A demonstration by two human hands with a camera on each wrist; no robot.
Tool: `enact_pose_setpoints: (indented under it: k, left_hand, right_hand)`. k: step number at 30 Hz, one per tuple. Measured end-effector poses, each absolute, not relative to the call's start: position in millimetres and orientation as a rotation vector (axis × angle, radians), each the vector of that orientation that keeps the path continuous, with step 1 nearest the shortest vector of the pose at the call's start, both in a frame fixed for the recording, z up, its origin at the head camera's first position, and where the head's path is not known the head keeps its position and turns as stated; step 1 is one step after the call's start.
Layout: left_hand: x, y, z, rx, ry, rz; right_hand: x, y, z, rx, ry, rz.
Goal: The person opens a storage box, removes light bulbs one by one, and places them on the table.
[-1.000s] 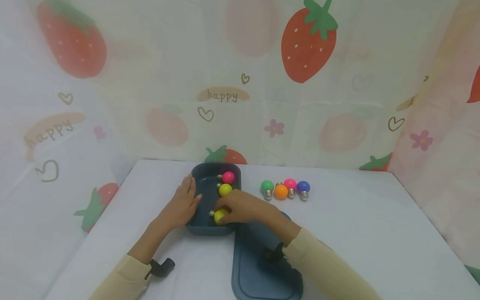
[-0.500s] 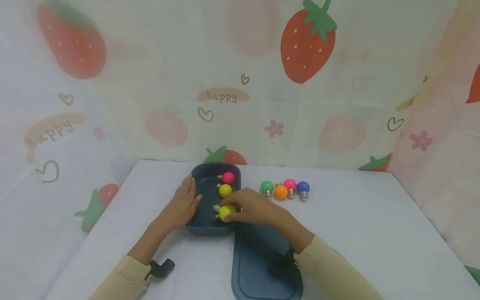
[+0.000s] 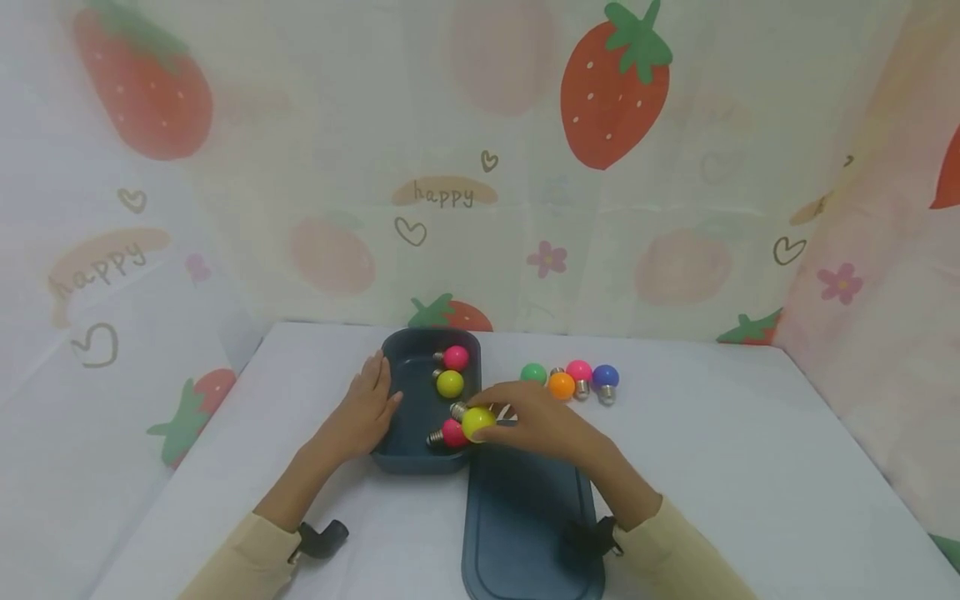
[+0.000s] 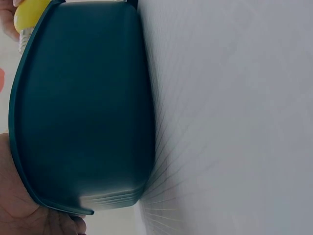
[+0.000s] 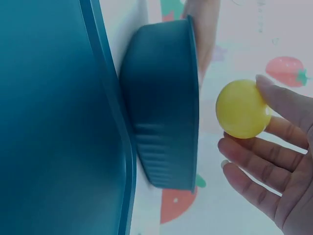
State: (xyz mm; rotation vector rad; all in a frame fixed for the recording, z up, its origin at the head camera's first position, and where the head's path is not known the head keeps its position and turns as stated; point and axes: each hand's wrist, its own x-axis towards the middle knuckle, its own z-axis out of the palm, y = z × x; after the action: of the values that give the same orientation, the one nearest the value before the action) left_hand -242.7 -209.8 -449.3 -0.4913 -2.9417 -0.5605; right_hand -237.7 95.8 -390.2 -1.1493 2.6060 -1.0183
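A yellow light bulb [image 3: 477,425] is pinched between the thumb and fingers of my right hand [image 3: 536,421], over the right rim of the dark blue box [image 3: 420,462]. In the right wrist view this yellow bulb [image 5: 243,108] is clear of the box wall [image 5: 161,98]. My left hand [image 3: 363,408] rests along the box's left rim with its fingers straight. Inside the box lie a pink bulb [image 3: 456,358], another yellow bulb [image 3: 450,384] and a second pink bulb [image 3: 452,433] near the front, partly covered by the held one.
Right of the box, a green bulb [image 3: 533,373], an orange bulb [image 3: 561,387], a pink bulb [image 3: 579,371] and a blue bulb [image 3: 606,377] lie together on the white table [image 3: 750,467]. The dark blue lid [image 3: 525,533] lies in front, beneath my right forearm.
My right hand has lifted the yellow bulb from the front of the box and carried it right to the rim, uncovering a pink bulb. The left hand has stayed put.
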Motion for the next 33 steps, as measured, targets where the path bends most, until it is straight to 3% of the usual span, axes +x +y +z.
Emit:
enact_pose_setpoints:
  k: [33]
  left_hand:
    - [-241.1,-209.5,-449.1,-0.5,-2.938,-0.56]
  right_hand:
    - [-272.4,171.4,-393.4,-0.96,2.838,-1.177]
